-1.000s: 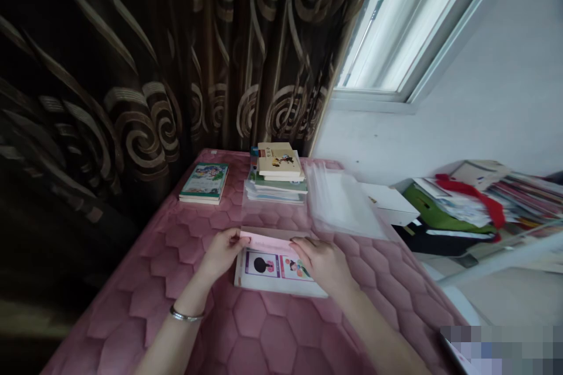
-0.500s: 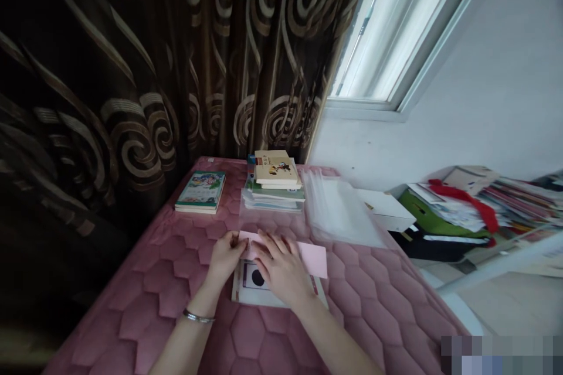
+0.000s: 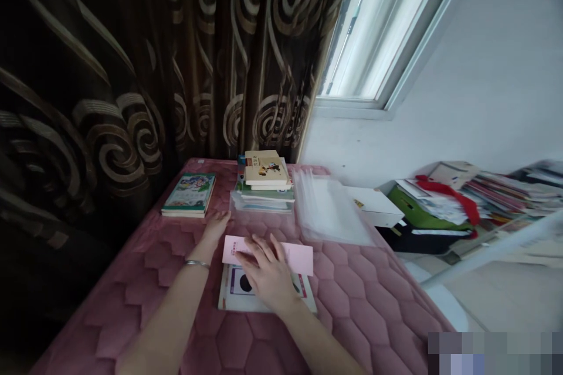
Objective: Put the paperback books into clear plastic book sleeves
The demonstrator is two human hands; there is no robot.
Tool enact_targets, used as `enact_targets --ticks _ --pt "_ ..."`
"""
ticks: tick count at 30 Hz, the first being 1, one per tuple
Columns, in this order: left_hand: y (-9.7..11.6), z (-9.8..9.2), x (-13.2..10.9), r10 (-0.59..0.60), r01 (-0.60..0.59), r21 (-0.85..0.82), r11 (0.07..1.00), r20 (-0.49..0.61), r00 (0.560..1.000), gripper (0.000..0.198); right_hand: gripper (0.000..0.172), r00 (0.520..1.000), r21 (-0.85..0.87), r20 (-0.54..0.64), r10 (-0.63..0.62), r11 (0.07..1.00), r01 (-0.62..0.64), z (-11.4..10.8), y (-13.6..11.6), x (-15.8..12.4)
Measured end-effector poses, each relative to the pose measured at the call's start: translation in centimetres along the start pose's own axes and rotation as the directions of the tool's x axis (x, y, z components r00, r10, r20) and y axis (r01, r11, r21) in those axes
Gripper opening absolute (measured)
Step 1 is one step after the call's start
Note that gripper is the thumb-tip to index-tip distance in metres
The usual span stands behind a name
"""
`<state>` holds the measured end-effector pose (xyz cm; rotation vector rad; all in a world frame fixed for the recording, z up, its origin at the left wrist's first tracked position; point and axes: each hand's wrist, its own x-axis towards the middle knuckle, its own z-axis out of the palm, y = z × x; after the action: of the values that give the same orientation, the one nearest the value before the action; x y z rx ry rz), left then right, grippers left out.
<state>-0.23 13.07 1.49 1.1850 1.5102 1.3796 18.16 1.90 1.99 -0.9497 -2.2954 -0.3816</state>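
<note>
A book [image 3: 231,300] with a white cover and a dark round picture lies in front of me. Along its far edge runs a pink printed flap [image 3: 299,258], which may be part of its cover. My right hand [image 3: 270,275] rests flat on the flap and the book, fingers spread. Stretched forward past the flap's left end, my left hand [image 3: 216,228] is off the book and holds nothing visible; its fingers extend toward the book stack [image 3: 267,173]. Nearest to it on the left are green-covered books [image 3: 190,192].
Clear plastic sleeves [image 3: 332,208] lie right of the stack on the pink quilted surface [image 3: 347,299]. A white box [image 3: 373,206] and a green bin [image 3: 409,204] with papers stand beyond the right edge. A patterned curtain [image 3: 197,70] hangs behind.
My left hand has let go of the pink flap's left end and moved forward. The right hand stays on the flap. The view has shifted slightly, so things appear farther left.
</note>
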Motion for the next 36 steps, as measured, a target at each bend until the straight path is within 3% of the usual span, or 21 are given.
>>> enact_targets --ticks 6,14,20,26,31,36 --pt "1.4 -0.1 -1.4 -0.050 0.069 -0.141 0.988 0.133 0.990 0.029 0.034 0.998 0.001 -0.002 0.057 0.998 -0.057 -0.5 0.1 0.1" --pt "-0.3 -1.3 -5.5 -0.008 0.010 -0.154 0.988 0.014 1.000 0.031 0.035 0.997 0.026 0.068 0.042 0.999 -0.043 0.7 -0.2 -0.6" --pt "-1.3 -1.0 -5.9 -0.034 0.037 -0.211 0.977 0.017 0.999 0.042 0.035 0.993 0.010 0.105 0.054 0.998 -0.055 0.9 -0.2 -0.6" --pt "-0.6 -1.1 -6.7 -0.099 0.144 -0.464 0.874 0.118 0.988 0.054 0.033 0.995 -0.024 0.080 0.061 0.998 -0.059 1.1 -0.3 -0.6" --pt "-0.7 -1.4 -6.9 -0.090 0.164 -0.565 0.809 0.156 0.984 0.055 0.033 0.996 -0.044 0.071 0.053 0.998 -0.050 1.2 -0.3 -0.6" --pt "-0.7 -1.6 -7.1 -0.063 0.169 -0.574 0.801 0.200 0.978 0.051 0.033 0.997 -0.044 0.050 0.059 0.997 -0.057 1.4 -0.3 -0.6"
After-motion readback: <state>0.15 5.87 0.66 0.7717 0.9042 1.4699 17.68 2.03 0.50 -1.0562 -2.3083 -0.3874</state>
